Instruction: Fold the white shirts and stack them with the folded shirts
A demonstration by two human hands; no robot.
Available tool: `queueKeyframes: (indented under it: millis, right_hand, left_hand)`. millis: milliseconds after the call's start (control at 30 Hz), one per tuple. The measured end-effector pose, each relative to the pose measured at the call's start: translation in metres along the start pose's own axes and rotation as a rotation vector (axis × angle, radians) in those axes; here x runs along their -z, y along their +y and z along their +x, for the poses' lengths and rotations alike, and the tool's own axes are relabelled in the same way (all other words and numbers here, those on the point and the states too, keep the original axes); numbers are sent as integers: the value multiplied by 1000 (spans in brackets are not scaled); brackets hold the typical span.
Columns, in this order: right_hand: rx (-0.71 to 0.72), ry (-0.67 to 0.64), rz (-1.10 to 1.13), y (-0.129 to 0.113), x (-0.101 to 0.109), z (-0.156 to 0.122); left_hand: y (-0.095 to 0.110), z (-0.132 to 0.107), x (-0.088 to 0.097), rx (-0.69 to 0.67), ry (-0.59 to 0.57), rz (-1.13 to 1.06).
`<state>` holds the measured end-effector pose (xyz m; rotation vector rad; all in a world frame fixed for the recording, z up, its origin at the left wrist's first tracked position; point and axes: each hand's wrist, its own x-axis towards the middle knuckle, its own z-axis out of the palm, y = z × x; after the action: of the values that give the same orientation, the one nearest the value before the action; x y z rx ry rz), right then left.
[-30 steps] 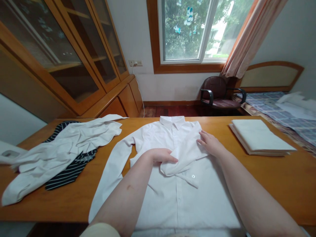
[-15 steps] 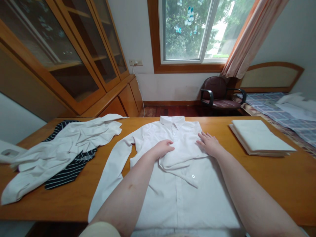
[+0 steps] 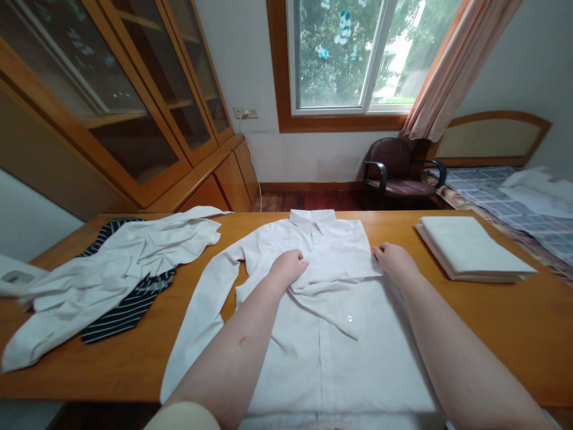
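Observation:
A white button-up shirt (image 3: 344, 364) lies front up before me, collar at the far edge of the table. One sleeve (image 3: 192, 334) stretches down on the left; the other is folded across the chest, its buttoned cuff (image 3: 350, 327) on the front. My left hand (image 3: 287, 267) rests on the chest with curled fingers, closed on the cloth near the button line. At the folded right edge of the shirt, my right hand (image 3: 394, 260) pinches the fabric between thumb and fingers. Its fingertips are partly hidden.
On the left of the table (image 3: 474, 334) lie a crumpled white garment (image 3: 147, 254) and a black striped tie (image 3: 128, 313) partly under it. A folded white stack (image 3: 470, 245) sits at the right. Beyond are a chair (image 3: 394, 167), a bed and a glass-fronted cabinet (image 3: 129, 89).
My right hand has gone from lying spread on the shirt to pinching its right edge, slightly further right. The folded cloth there is pulled right and flatter. My left hand moved slightly left, fingers more curled.

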<state>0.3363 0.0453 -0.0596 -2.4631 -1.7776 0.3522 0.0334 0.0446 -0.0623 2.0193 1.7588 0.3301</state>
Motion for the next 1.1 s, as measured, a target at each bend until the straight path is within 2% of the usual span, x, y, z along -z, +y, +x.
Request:
queueKeyframes:
  millis: [200,333,433,600,700,767,867,1100]
  right_hand:
    - [21,-92,14,-1,-3,2]
    - [44,-86,-30,0,-4,4]
    - [68,-79,-42,1,-4,4]
    - [144,-173,-88,0,-4,1]
    - [167,-144,-136,-1,-5,1]
    - [169,-117,-155,0,-7,3]
    - [179,-107,-168,1,-8,6]
    - [174,-69,-173,-2,-4,9]
  left_hand:
    - [1,-5,6,-12,-164,-138]
    - [1,-6,6,-31,-211,-214]
    - [1,-5,4,-25,-172,-163]
    - [2,-4,-1,-19,-101,-57]
    - [1,-2,-6,-51,-75,0]
    - [-1,0,-10,-52,-17,15]
    - [-5,7,-12,-34,50,-51]
    - [-12,25,-10,-68,56,-270]
